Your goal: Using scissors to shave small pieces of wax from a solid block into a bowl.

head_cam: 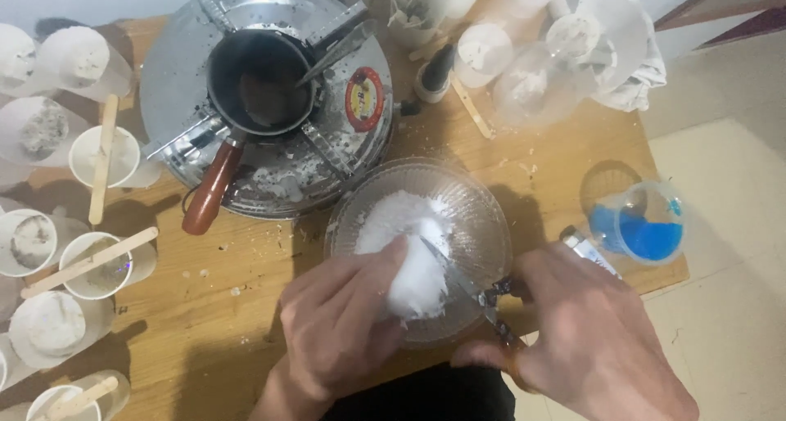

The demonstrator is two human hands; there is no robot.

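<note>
The left hand [348, 323] clamps a white wax block [419, 280] over the glass bowl [479, 200], while the right hand [594, 339] closes around a knife [471, 286] set against it. A heap of white shavings [391, 218] already fills the bowl's far side, yet most of the block looks uncut.

- You've got 2 hands: left hand [344, 323], right hand [594, 339]
- 1 glass bowl [483, 216]
- 1 white lump [419, 282]
- 1 small pan [260, 81]
- 1 blue-liquid cup [643, 225]
- 1 knife [471, 294]
</note>
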